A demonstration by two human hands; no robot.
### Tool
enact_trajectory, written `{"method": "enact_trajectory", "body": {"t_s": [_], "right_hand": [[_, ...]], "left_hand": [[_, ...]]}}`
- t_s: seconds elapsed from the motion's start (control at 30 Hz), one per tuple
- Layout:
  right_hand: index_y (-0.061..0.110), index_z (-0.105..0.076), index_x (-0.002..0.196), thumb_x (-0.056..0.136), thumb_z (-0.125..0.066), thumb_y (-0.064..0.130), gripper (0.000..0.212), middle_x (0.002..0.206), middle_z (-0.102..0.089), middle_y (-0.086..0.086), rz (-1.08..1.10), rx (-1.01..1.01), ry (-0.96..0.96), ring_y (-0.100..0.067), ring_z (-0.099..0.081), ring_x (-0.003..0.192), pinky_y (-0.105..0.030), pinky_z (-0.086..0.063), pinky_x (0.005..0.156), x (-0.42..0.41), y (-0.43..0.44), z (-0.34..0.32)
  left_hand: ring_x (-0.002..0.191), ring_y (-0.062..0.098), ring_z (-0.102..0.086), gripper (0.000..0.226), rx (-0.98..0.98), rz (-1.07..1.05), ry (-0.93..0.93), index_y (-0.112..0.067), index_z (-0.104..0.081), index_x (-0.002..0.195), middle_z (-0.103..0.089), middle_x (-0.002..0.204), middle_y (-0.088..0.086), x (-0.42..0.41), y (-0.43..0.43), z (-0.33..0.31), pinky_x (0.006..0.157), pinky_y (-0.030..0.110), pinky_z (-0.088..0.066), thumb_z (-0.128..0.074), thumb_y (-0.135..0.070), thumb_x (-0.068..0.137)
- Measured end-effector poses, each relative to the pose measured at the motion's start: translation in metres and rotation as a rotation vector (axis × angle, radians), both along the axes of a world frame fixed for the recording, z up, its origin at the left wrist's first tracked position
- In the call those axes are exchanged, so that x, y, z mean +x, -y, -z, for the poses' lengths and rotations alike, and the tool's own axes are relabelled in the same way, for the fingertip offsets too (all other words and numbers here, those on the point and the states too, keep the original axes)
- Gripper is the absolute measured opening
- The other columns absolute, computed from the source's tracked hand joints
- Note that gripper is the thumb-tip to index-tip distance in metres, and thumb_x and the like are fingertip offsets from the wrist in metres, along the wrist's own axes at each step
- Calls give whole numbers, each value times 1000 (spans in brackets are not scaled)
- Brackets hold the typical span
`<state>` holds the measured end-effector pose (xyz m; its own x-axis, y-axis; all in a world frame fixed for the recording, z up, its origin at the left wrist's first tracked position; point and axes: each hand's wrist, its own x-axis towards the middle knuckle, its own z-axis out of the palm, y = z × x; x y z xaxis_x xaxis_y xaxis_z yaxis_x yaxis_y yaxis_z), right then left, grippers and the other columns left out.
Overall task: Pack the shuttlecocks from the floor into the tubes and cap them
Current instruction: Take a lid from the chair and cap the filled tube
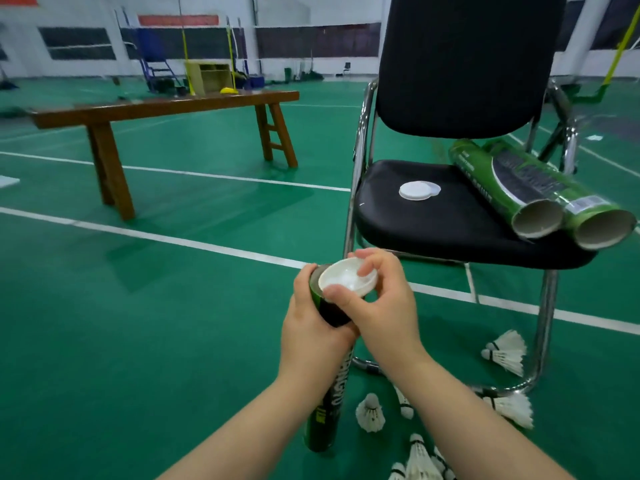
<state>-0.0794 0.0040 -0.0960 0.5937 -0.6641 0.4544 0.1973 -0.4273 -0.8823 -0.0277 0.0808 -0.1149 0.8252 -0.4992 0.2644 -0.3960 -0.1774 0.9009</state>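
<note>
Left hand [313, 327]: fingers curled round the upper part of the green-and-black tube [329, 400], which stood tilted, its lower end near the floor [138, 306]. Right hand [381, 306]: thumb and fingers pinched the white cap [348, 277] by its rim, cap tilted at the tube's mouth, not seated. Two open tubes [512, 188] lay side by side on the black chair [433, 220], a loose white lid [419, 190] near them. Shuttlecocks [370, 412] lay scattered on the floor by the chair legs.
</note>
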Motion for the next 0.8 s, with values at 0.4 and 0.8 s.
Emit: {"method": "enact_trajectory", "body": {"t_s": [0.4,0.8], "right_hand": [[41,-48,98,62,-55,60,42,110,-52,23,-68,27,-139,6,-50,102,-12,-40,85,-12,-20,34],[46,-47,80,65,-59,57,22,119,-50,38,-103,130,-60,6,-51,109,-21,-44,90,-12,-24,48]], "left_hand": [[91,14,-58,69,37,-34,-94,-31,-28,133,-59,105,-9,-20,-10,35,77,28,-44,-68,-29,77],[90,14,-59,74,2,-10,-137,-31,-25,134,-59,108,-6,-17,-9,45,65,14,-40,-70,-24,76]]}}
